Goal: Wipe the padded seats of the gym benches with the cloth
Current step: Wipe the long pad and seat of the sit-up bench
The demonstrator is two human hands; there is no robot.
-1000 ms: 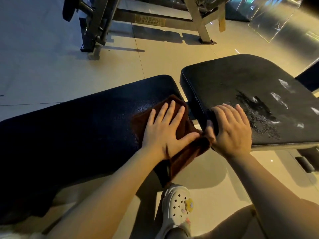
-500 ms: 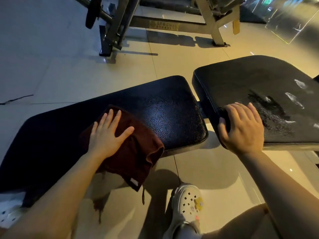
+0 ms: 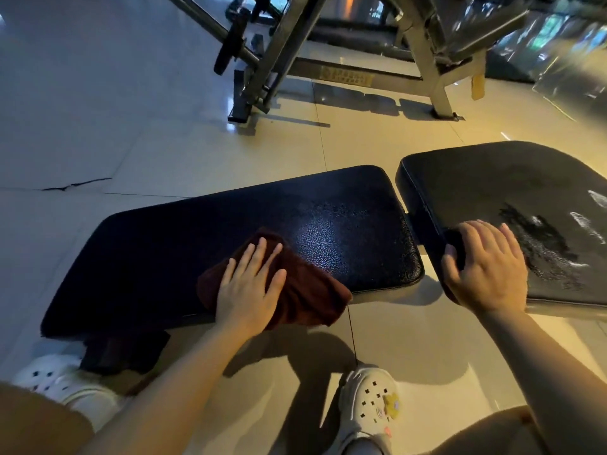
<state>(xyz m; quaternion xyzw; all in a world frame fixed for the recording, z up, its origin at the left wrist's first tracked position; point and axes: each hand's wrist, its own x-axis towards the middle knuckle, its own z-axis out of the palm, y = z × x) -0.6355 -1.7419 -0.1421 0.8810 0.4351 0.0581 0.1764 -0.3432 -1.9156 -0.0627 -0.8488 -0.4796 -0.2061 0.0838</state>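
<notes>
Pale tiled gym floor point(image 3: 170, 133), steel machine frame point(image 3: 282, 60) in the background, two dark pads in the foreground. Left hand point(image 3: 251, 287) flat, fingers straight and slightly spread, pressing on the brown cloth point(image 3: 305, 290). Cloth bunched beneath the palm at the near edge of the long padded seat point(image 3: 230, 218), one fold hanging over that edge toward the floor. Long axis of this seat running left to right across the view, with more unwiped length apparently lying to the left of the hand than to the right; glossy patch just right of the fingertips. Right hand point(image 3: 489, 267) on the near left corner of the second padded seat point(image 3: 492, 185), fingers curled over the top and thumb down the side, bracing rather than wiping. Pale streaks and a rough dark patch point(image 3: 551, 244) just beyond the right hand's fingers, well apart from the cloth. Left hand alone carrying the cloth; next stroke judged to follow the long axis. White clogs point(image 3: 371, 408) below.
</notes>
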